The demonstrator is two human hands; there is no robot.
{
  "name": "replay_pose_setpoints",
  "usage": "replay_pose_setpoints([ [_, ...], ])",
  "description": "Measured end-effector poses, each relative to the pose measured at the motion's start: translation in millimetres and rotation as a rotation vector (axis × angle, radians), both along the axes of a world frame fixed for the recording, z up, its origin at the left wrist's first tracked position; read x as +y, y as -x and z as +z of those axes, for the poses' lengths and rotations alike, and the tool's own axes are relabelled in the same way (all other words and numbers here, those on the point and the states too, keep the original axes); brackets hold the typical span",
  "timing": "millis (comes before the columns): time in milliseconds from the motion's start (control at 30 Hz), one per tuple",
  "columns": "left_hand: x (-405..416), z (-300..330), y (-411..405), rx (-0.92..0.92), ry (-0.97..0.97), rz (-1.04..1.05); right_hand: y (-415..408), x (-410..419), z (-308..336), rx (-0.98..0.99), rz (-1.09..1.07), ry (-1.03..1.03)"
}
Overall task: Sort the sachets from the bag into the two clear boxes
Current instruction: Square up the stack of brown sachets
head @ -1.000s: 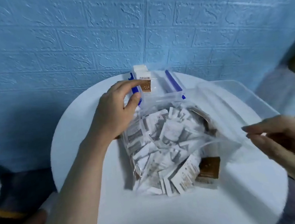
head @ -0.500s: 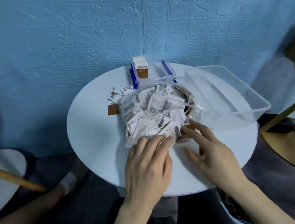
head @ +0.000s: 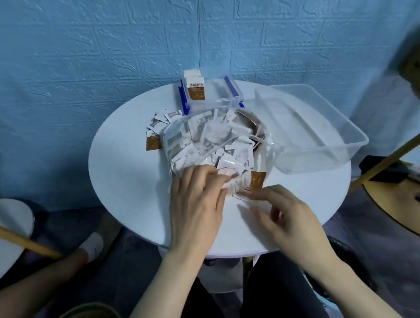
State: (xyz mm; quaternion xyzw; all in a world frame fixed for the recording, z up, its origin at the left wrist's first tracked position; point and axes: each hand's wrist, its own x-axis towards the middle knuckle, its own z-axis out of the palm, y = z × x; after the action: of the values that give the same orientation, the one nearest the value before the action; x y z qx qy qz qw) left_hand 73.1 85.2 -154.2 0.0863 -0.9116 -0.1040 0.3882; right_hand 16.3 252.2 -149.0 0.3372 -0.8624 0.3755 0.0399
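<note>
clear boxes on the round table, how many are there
2. The small clear box with blue clips stands at the table's far edge and holds upright sachets; the large clear box sits at the right, overhanging the rim.
</note>
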Motion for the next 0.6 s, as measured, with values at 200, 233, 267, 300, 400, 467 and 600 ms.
replay_pose_setpoints([
  [200,-7.5,-18.7,-32.0,0.013,-0.036,-0.050,9.4,2.6,1.0,-0.058,-0.030,0.060],
  [233,-8.8,-20.4,-36.1,0.002,-0.058,-0.030,9.4,1.8,0.8,-0.058,-0.029,0.063],
  [267,-10.0,-21.0,-39.1,-0.009,-0.079,-0.008,9.6,0.8,0.9,-0.052,-0.027,0.063],
  [300,-11.2,-21.3,-40.9,-0.018,-0.095,0.010,10.0,-0.8,1.6,-0.042,-0.022,0.058],
  [400,-11.6,-18.0,-41.1,-0.030,-0.157,0.018,13.0,-7.5,6.8,0.017,-0.010,0.005],
  [467,-9.3,-14.9,-39.6,-0.024,-0.230,0.007,17.7,-11.2,10.9,0.069,-0.049,-0.071],
  [600,-2.2,-11.4,-36.7,-0.055,-0.529,-0.022,24.6,-15.3,14.4,0.090,-0.126,-0.256],
])
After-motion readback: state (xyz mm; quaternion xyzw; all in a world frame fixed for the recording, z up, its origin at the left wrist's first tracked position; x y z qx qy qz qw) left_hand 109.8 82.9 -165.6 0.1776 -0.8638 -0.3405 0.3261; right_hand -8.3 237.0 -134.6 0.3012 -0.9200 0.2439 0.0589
